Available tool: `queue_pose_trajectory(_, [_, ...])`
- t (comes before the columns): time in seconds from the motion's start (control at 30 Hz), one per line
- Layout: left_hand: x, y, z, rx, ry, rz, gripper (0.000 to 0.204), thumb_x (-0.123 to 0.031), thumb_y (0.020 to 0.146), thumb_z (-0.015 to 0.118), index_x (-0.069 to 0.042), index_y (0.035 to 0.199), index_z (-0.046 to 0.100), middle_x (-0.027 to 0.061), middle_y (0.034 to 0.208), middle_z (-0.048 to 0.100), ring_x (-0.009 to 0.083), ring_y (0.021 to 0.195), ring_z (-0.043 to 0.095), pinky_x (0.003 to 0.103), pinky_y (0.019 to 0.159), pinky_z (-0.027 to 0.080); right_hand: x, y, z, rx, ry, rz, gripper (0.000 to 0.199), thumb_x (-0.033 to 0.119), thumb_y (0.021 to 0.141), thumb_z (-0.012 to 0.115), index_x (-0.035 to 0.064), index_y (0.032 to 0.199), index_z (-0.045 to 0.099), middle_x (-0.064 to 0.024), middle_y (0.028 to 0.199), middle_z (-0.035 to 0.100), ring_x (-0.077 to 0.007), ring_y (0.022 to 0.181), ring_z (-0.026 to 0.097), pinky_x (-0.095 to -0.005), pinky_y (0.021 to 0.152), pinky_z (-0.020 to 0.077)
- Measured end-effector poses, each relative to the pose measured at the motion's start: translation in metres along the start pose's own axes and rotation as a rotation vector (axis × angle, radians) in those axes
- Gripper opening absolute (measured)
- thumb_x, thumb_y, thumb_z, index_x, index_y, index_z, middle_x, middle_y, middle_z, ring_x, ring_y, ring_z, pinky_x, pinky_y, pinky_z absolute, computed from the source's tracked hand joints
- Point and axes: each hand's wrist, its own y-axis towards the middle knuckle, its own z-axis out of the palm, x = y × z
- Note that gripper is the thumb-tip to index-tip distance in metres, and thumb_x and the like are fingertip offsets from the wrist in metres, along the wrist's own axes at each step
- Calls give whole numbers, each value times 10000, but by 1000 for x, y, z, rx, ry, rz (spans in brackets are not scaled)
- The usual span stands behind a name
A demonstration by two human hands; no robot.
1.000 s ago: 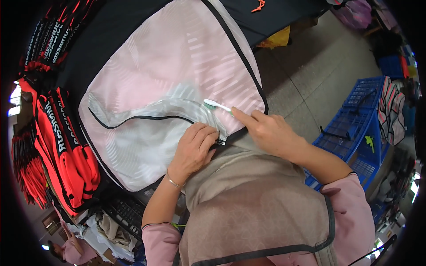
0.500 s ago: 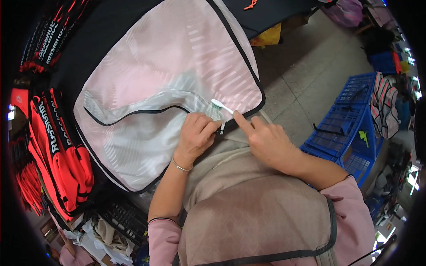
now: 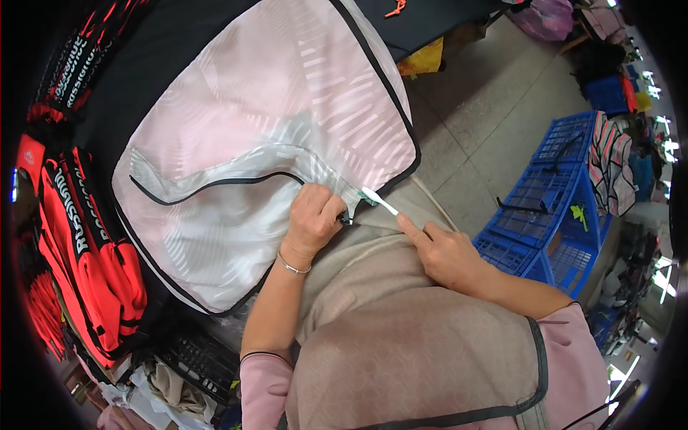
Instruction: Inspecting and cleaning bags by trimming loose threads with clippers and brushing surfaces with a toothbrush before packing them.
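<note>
A large pink and white patterned fabric piece (image 3: 251,93) with black edging lies over the dark table in front of me. My left hand (image 3: 313,218) is closed on its near edge, fingers bunched. A small black and silver piece (image 3: 347,218) sticks out beside those fingers; its kind is unclear. In my right hand (image 3: 446,249) I grip the handle of a white toothbrush (image 3: 380,201). Its greenish bristle head is at the fabric's edge, just right of my left hand. The bristles are partly hidden there.
Red and black bags (image 3: 93,251) are stacked on the left. Blue plastic crates (image 3: 541,208) stand on the grey floor at right, near a striped bundle (image 3: 610,165). A brown apron (image 3: 423,351) covers my lap. A black crate (image 3: 197,358) sits at lower left.
The toothbrush and my right hand have moved down and toward me, from the fabric's surface to its near edge. My left hand stays on the fabric.
</note>
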Motion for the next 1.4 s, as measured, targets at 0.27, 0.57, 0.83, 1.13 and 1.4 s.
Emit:
queue_pose_trajectory(0.27, [1, 1, 2, -35, 8, -23, 189, 28, 558, 638, -69, 661, 513, 81, 640, 408, 267, 601, 474, 375, 547, 386, -15, 0, 18, -80, 7, -79, 594, 8, 803, 581, 44, 1388, 486, -99, 741, 528, -290, 574, 586, -410, 498, 509])
queue_pose_trajectory(0.57, [-6, 12, -4, 0, -3, -45, 213, 3, 544, 661, -66, 668, 503, 96, 655, 420, 290, 612, 481, 395, 549, 381, -30, 66, 18, -313, -60, -166, 576, 12, 801, 607, 144, 1358, 538, -68, 743, 531, -262, 562, 595, -389, 484, 520])
queue_pose_trajectory(0.83, [-8, 49, -50, -192, 211, -116, 274, 63, 528, 702, -52, 722, 546, 125, 712, 534, 298, 647, 554, 374, 573, 452, -69, 128, -74, -965, 351, -154, 458, -51, 868, 554, 31, 1317, 577, -139, 807, 632, -222, 644, 601, -321, 605, 503])
queue_pose_trajectory(1.13, [90, 185, -91, -603, 422, -400, 292, 17, 664, 817, -8, 710, 530, 55, 661, 485, 183, 604, 459, 297, 577, 400, -247, 253, -111, -811, 257, 350, 404, 51, 902, 572, 9, 1303, 557, -259, 1151, 634, -391, 1089, 619, -403, 929, 485])
queue_pose_trajectory(1.4, [168, 226, -155, -80, 477, -397, 401, -91, 877, 607, -38, 1274, 593, 197, 1210, 630, 346, 1123, 597, 391, 973, 467, -268, 319, -154, -1041, -43, 155, 412, 223, 873, 638, 50, 1246, 602, -180, 1239, 605, -363, 1154, 570, -449, 988, 452])
